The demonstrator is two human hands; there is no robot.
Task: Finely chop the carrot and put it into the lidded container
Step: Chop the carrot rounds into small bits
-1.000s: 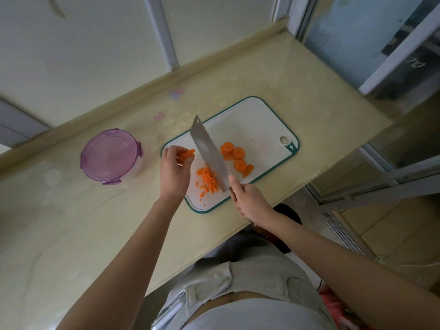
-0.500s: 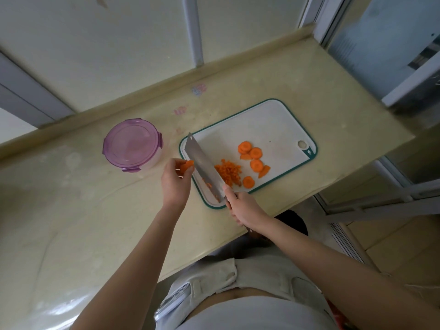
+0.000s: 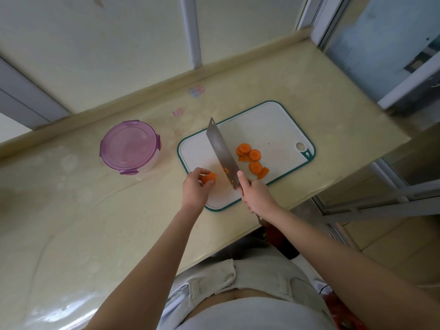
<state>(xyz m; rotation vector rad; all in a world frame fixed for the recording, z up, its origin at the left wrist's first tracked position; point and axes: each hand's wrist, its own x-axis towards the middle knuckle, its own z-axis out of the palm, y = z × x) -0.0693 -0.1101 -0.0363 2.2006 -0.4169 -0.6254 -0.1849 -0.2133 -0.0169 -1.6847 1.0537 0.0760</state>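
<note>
Here the left hand pinches a small stack of orange carrot rounds over the white, teal-rimmed plastic cutting board, just left of the steel cleaver. The right hand grips its handle, and its blade points away from the person. Loose carrot slices lie to the blade's right, and the purple-lidded round container sits well to the left with its lid on.

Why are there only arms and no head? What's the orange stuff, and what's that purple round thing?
The camera sits on the person's head and looks down, so you see only their arms, as if through their eyes. No robot here, just two bare hands. The left hand pinches a carrot piece. The right hand grips a big knife over a white cutting board. More round carrot slices lie on the board. The purple thing is a container with its lid on, standing on the yellowish counter beside the board.
</note>
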